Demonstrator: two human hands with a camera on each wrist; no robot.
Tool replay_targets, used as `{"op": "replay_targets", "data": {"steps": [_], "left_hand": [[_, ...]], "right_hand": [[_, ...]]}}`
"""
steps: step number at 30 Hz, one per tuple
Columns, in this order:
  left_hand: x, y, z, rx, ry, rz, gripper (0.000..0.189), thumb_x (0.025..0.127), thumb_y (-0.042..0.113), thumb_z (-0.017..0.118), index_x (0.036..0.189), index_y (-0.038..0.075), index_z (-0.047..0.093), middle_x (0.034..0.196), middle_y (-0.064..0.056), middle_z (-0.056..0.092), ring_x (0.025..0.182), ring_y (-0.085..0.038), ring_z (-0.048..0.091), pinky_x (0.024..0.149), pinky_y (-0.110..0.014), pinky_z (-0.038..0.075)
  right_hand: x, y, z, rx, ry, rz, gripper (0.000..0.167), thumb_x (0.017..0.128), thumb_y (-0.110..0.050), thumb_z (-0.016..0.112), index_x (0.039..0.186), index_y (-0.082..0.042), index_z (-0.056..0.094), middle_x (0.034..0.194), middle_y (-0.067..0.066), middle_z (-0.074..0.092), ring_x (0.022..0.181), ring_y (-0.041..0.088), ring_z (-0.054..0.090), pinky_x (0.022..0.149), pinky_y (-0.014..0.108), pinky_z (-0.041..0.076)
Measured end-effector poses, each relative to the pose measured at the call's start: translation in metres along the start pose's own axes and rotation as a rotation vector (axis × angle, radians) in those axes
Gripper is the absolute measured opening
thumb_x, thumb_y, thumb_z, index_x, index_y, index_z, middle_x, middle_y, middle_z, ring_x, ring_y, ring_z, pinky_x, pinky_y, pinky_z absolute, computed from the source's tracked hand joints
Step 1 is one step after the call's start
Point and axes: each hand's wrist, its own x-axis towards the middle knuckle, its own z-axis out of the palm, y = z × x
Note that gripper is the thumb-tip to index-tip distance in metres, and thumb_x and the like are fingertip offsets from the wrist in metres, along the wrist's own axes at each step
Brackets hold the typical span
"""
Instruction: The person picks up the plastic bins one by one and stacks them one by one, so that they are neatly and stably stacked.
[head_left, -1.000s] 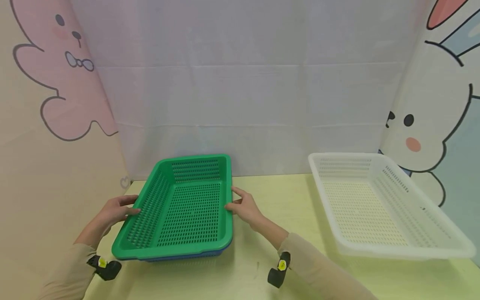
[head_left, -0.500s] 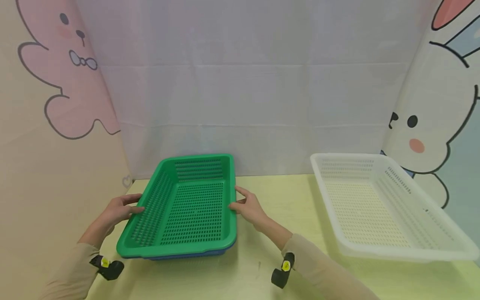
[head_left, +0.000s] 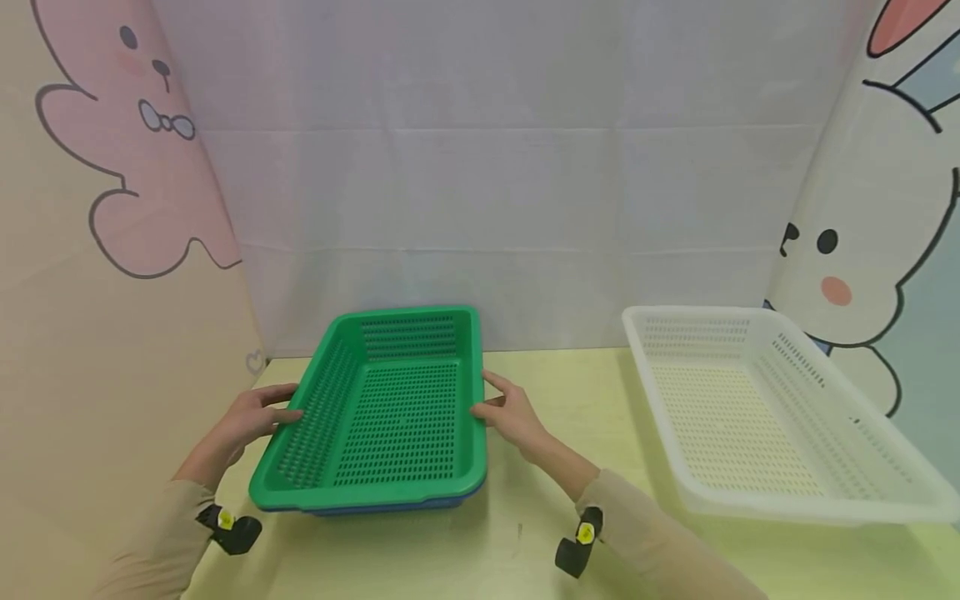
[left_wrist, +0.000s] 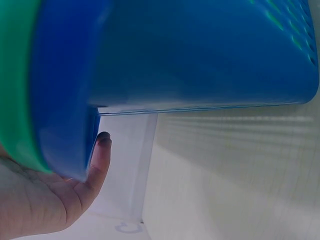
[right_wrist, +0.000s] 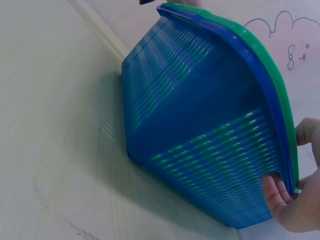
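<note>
A green plastic basket (head_left: 405, 421) sits nested inside a blue basket (right_wrist: 200, 105), their rims one above the other. In the head view only a thin strip of the blue one shows under the green front edge. My left hand (head_left: 253, 417) grips both rims on the left long side, thumb over the green rim and fingers beneath the blue one. On the opposite side my right hand (head_left: 516, 419) pinches the rims the same way, its fingers curled under the blue rim in the right wrist view. The blue base stands at the table surface.
A white perforated basket (head_left: 735, 417) stands on the right of the pale yellow table (head_left: 555, 375). A white curtain (head_left: 450, 167) hangs behind the table's back edge. Printed cloth walls with cartoon animals close off both sides.
Both hands and the nested green and blue baskets have shifted a little to the right. Each hand keeps its grip on the rims. The white basket stays in place.
</note>
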Motion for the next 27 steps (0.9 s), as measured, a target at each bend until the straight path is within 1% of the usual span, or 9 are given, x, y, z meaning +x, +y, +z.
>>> {"op": "replay_targets", "data": {"steps": [5, 8, 12, 15, 19, 22, 27], "left_hand": [[0.003, 0.004, 0.004, 0.01, 0.001, 0.001, 0.064, 0.089, 0.018, 0.057, 0.139, -0.008, 0.026, 0.14, -0.031, 0.026, 0.125, -0.049, 0.027, 0.095, -0.053, 0.039], [0.005, 0.006, 0.007, -0.012, -0.007, -0.008, 0.064, 0.089, 0.017, 0.057, 0.139, -0.008, 0.025, 0.14, -0.031, 0.024, 0.126, -0.048, 0.026, 0.096, -0.054, 0.037], [0.009, 0.009, 0.01, -0.04, -0.018, -0.008, 0.065, 0.089, 0.015, 0.057, 0.139, -0.009, 0.022, 0.14, -0.032, 0.023, 0.126, -0.049, 0.025, 0.097, -0.056, 0.035], [0.012, 0.01, 0.013, -0.046, -0.014, -0.005, 0.065, 0.089, 0.014, 0.057, 0.139, -0.009, 0.023, 0.14, -0.031, 0.024, 0.126, -0.049, 0.025, 0.097, -0.056, 0.036], [0.014, 0.013, 0.017, -0.055, -0.009, 0.0, 0.064, 0.088, 0.013, 0.057, 0.139, -0.008, 0.024, 0.14, -0.03, 0.025, 0.126, -0.048, 0.025, 0.097, -0.055, 0.036], [0.016, 0.015, 0.018, -0.056, -0.014, 0.01, 0.065, 0.088, 0.013, 0.057, 0.14, -0.008, 0.023, 0.141, -0.031, 0.024, 0.127, -0.049, 0.023, 0.097, -0.056, 0.035], [0.018, 0.019, 0.022, -0.072, -0.012, 0.005, 0.065, 0.088, 0.012, 0.057, 0.14, -0.008, 0.023, 0.141, -0.03, 0.024, 0.127, -0.048, 0.024, 0.098, -0.056, 0.034]], "right_hand": [[-0.001, 0.0, -0.006, 0.002, 0.001, 0.005, 0.065, 0.08, -0.002, 0.059, 0.139, 0.001, 0.032, 0.096, 0.021, 0.065, 0.081, 0.019, 0.063, 0.074, 0.035, 0.054], [-0.003, 0.001, -0.008, -0.006, 0.019, 0.009, 0.065, 0.08, -0.004, 0.059, 0.139, -0.001, 0.033, 0.096, 0.019, 0.065, 0.08, 0.017, 0.063, 0.074, 0.034, 0.054], [-0.005, 0.002, -0.01, -0.004, 0.046, 0.006, 0.064, 0.08, -0.005, 0.059, 0.139, -0.005, 0.035, 0.097, 0.019, 0.065, 0.082, 0.018, 0.064, 0.075, 0.032, 0.054], [-0.006, 0.004, -0.012, 0.002, 0.06, -0.003, 0.063, 0.08, -0.004, 0.059, 0.139, -0.004, 0.036, 0.097, 0.02, 0.065, 0.083, 0.021, 0.064, 0.075, 0.033, 0.054], [-0.007, 0.005, -0.015, 0.006, 0.077, -0.003, 0.064, 0.079, -0.004, 0.059, 0.139, -0.004, 0.035, 0.097, 0.021, 0.065, 0.083, 0.021, 0.064, 0.073, 0.033, 0.054], [-0.007, 0.005, -0.018, 0.01, 0.088, 0.0, 0.066, 0.079, -0.004, 0.059, 0.14, -0.003, 0.034, 0.097, 0.021, 0.065, 0.082, 0.02, 0.064, 0.073, 0.034, 0.054], [-0.008, 0.005, -0.022, 0.0, 0.104, 0.007, 0.065, 0.08, -0.003, 0.059, 0.14, -0.003, 0.033, 0.096, 0.02, 0.065, 0.079, 0.017, 0.063, 0.073, 0.034, 0.054]]}}
